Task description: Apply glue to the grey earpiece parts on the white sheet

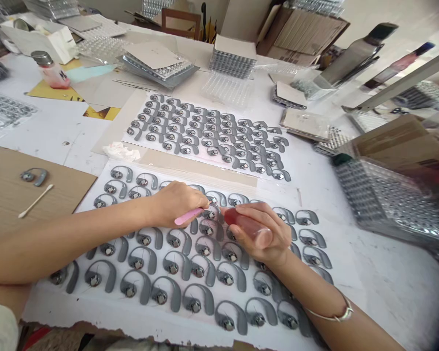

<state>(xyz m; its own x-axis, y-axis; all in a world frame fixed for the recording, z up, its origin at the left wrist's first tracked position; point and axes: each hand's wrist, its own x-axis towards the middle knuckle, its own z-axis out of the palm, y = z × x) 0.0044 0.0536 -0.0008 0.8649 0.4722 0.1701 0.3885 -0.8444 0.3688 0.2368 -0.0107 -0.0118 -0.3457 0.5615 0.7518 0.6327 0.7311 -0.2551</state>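
My left hand (173, 202) is closed around a slim pink-handled tool (189, 216); its exact kind I cannot make out. In my right hand (274, 226) lies a small squeeze bottle of reddish liquid (248, 228), tilted with its narrow tip to the left. Both the tool's tip and the bottle's tip come close together over a grey ear-hook earphone part (214, 213) in the middle of the sheet. Rows of similar ear-hook parts (201, 302), each with a round metallic piece and thin wires, surround my hands. My forearms and hands cover some of them.
A second sheet of ear-hook parts (208, 131) lies beyond. On the left, a cardboard piece (7, 195) carries one ear-hook part and a cotton swab (35, 201). Crumpled tissue (122, 151), a small jar (50, 70), stacked trays (232, 58) and boxed trays (391, 204) stand around.
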